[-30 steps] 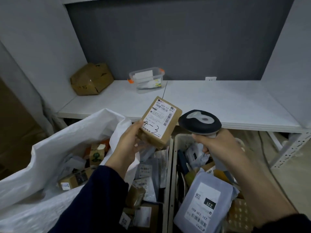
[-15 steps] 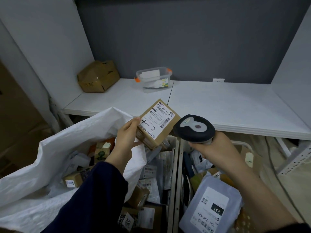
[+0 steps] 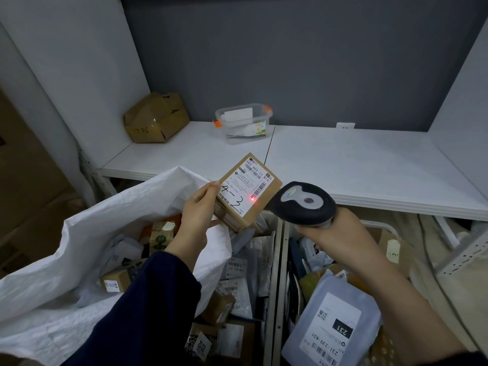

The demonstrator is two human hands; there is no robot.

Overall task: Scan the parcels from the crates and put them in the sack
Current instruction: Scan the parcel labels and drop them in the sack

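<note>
The left hand point(image 3: 196, 207) grasps a small brown parcel point(image 3: 248, 191) by its left edge, thumb on the label side. It holds the parcel up, tilted, above the left crate point(image 3: 270, 286) and near the mouth of the white sack point(image 3: 79, 233). The label faces up w/ "4-3" written by hand. The right hand point(image 3: 340, 233) is clenched round the handle of a black scanner point(image 3: 303, 204). The scanner head is just beside the parcel's right corner; touching or not, I cannot tell. A red light dot point(image 3: 252, 198) lies on the label, next to a barcode.

The sack stands open at left w/ several pkgs inside. Both crates are full of pkgs. A grey mailer bag point(image 3: 332, 320) marked "231" lies in the right crate point(image 3: 380, 224). Behind, on the white counter point(image 3: 343, 165), there is a dented cardboard box point(image 3: 155, 117) at left and a clear plastic box point(image 3: 243, 122) w/ orange clips.
</note>
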